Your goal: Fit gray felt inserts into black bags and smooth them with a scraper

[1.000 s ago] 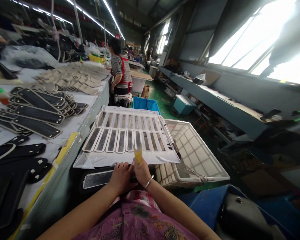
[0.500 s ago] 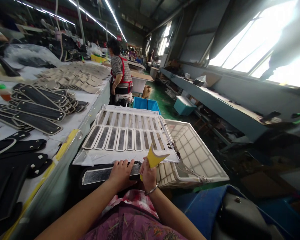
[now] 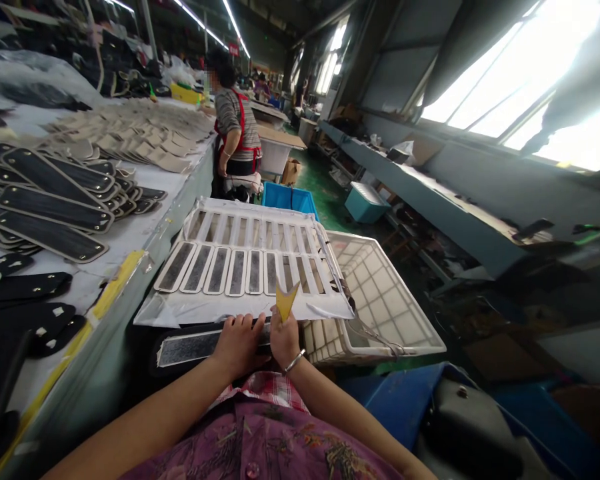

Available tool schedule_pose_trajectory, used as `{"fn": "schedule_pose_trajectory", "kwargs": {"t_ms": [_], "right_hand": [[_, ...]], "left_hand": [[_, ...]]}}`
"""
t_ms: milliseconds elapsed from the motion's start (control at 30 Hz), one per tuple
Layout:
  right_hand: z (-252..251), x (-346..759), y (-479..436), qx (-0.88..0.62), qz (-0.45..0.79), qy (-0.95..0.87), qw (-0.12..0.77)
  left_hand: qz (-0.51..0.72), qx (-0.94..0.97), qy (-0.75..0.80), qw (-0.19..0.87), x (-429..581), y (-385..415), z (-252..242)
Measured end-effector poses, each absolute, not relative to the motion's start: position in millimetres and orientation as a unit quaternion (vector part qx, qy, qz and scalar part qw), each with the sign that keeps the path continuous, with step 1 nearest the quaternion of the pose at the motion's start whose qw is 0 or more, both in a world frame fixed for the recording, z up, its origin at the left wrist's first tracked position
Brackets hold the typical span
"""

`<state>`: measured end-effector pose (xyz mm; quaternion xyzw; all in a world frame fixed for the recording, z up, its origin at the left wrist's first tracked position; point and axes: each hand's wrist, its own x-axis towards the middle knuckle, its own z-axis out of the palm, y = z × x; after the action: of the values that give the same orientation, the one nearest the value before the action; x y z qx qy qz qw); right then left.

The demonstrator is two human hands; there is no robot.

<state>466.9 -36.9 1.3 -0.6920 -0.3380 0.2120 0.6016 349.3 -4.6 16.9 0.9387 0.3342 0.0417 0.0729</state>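
My left hand [image 3: 237, 341] is closed over a long black padded piece [image 3: 190, 348] with a pale-edged grey strip on top. The fingers curl over its far edge. My right hand [image 3: 285, 340] is closed around a yellow tool [image 3: 285, 301] with a V-notched flat end pointing up; its lower part is hidden in the fist, beside the right end of the black piece. Just beyond both hands lies a white slotted board [image 3: 260, 308]. Several pale-edged dark strips [image 3: 215, 272] lie side by side in its front row; the slots at that row's right end and in the back row hold no strips.
A white crate [image 3: 380, 287] stands beside the board on the right, with a blue bin [image 3: 293, 198] behind. On the left table [image 3: 145, 243] lie piled dark strips [image 3: 55, 207] and beige pieces [image 3: 130, 130]. A person in a red apron [image 3: 237, 127] sits ahead.
The yellow tool has swung more upright and moved left, closer to my left hand. My left hand keeps its grip on the black piece. The camera view has shifted slightly.
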Motion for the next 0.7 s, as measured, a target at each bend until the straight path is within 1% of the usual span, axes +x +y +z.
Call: {"fn": "schedule_pose_trajectory", "kwargs": {"t_ms": [133,367,533,700], "right_hand": [[14.4,462.8,-40.1,-0.652,0.252,-0.305,0.647],[12.9,467.7,-66.3,-0.570,0.306,-0.150,0.747],[7.5,466.2,-64.7,-0.546,0.319,-0.094,0.769],[2.9,463.3,-57.6,-0.553,0.318,-0.091,0.764]], "left_hand": [[0.050,0.940,0.329,0.072,344.7,-10.3,15.8],[0.035,0.932,0.350,0.083,339.4,-12.3,14.6],[0.024,0.933,0.349,0.085,343.1,-11.5,14.9],[0.024,0.934,0.347,0.082,345.4,-10.7,12.1]]}}
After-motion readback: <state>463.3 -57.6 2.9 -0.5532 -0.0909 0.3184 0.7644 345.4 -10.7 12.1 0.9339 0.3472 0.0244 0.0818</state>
